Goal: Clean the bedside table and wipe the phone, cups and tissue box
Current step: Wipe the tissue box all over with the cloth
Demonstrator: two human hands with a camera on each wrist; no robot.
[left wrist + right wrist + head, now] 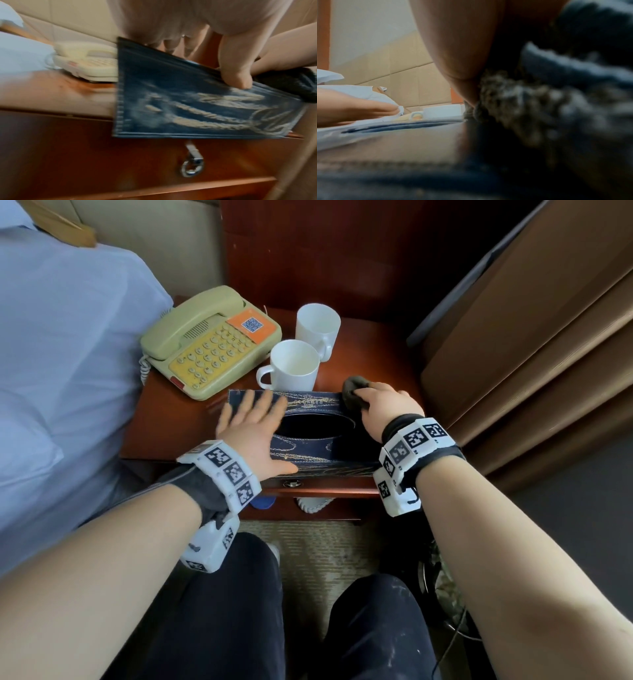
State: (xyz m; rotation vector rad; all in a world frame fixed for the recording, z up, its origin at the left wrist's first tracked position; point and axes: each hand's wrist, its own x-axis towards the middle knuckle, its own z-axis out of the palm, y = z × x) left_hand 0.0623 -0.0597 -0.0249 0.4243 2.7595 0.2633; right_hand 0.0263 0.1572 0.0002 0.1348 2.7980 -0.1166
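Observation:
A dark blue tissue box (308,440) with a gold pattern lies along the front edge of the wooden bedside table (171,422). My left hand (257,429) presses flat on the box's left half, fingers spread straight, with the thumb (236,75) over the front face (188,108). My right hand (383,405) grips a bunched grey cloth (354,395) against the box's far right corner; the cloth (522,101) fills the right wrist view. Behind the box stand two white cups (294,368) (317,326). A beige phone (212,340) sits at the back left.
A bed with pale blue linen (61,371) borders the table on the left, and brown curtains (531,354) hang close on the right. A drawer with a metal ring pull (192,166) is below the box. Cables (442,594) lie on the carpet beside my knees.

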